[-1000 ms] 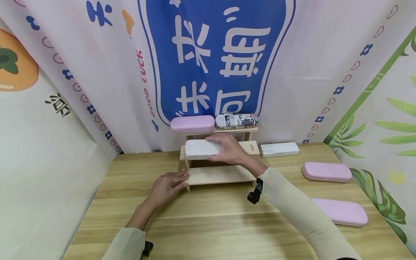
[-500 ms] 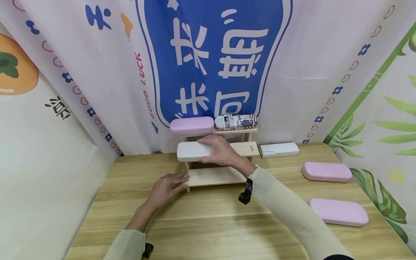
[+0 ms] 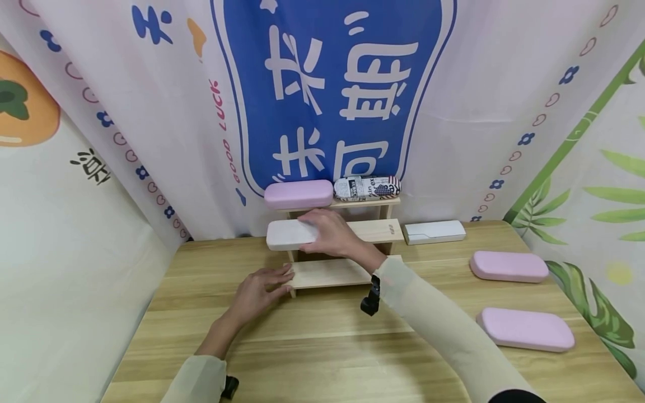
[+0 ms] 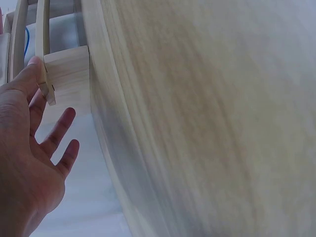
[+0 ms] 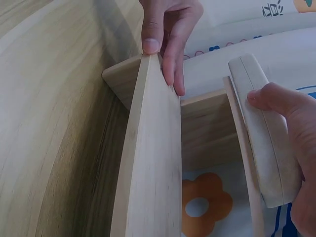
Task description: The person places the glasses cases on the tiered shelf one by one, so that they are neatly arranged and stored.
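Observation:
A tiered wooden rack (image 3: 327, 273) stands against the curtain. My right hand (image 3: 330, 232) grips a white glasses case (image 3: 284, 235) at the left end of the middle tier, and the case sticks out past that end. In the right wrist view, the white case (image 5: 261, 143) lies along the middle board, with my thumb on its front side. My left hand (image 3: 259, 292) pinches the left end of the lowest board between thumb and fingers. The left wrist view shows that hand (image 4: 29, 143) with its other fingers loose.
The top tier bears a pink glasses case (image 3: 298, 193) and a newsprint-patterned case (image 3: 367, 188). Right of the rack lies a white box-shaped case (image 3: 434, 232). Two more pink cases, one farther back (image 3: 509, 266) and one nearer (image 3: 526, 329), rest on the table's right side.
My right hand has slid the white case leftward along the middle tier, past its left end. The left hand has stayed at the lowest board.

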### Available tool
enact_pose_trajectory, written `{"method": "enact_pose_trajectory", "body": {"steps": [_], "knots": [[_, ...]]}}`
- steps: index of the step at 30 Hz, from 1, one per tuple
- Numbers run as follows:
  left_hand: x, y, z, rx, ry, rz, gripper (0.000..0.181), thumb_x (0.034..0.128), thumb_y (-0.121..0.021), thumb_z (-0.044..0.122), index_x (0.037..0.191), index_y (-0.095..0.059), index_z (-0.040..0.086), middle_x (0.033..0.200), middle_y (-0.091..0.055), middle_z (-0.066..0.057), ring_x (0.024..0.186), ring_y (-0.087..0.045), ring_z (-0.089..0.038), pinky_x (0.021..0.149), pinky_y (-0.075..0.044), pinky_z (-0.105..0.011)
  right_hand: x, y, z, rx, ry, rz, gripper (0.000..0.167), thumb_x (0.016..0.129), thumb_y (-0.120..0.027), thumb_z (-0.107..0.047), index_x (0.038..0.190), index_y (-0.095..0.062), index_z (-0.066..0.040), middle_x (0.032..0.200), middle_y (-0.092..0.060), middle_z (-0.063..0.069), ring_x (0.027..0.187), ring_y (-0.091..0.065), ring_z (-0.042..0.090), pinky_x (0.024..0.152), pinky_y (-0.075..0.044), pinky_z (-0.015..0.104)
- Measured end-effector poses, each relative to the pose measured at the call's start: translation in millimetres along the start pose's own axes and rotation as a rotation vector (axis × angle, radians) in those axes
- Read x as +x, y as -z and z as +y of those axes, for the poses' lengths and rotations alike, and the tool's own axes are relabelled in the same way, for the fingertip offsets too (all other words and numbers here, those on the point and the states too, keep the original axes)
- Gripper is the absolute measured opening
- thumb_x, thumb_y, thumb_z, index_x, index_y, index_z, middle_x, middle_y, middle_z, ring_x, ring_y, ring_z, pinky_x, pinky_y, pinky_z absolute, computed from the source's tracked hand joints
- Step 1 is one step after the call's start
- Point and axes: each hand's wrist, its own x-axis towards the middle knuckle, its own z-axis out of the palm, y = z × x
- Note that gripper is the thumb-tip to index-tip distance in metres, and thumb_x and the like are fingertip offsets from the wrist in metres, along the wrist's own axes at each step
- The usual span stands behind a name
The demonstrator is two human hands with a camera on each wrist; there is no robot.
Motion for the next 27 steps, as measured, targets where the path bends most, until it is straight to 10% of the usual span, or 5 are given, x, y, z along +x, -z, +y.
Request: {"method": "enact_pose_trajectory", "body": {"steps": [27], "knots": [[1.5,0.5,0.2,-0.014,-0.009,-0.004,0.034,0.0933,-0.083,0.023,0.126,-0.079,0.015,0.143,-0.067,-0.003,0.121,-0.070,-0.036,0.097,-0.058,-0.057,5.0,-4.0,2.2,-0.061,0.028,-0.003,0.058,0.083,-0.092,-0.037,0.130,-0.075,-0.007,0.137,-0.072,0.006,0.125,-0.067,0.023,0.105,-0.055,0.037]]}}
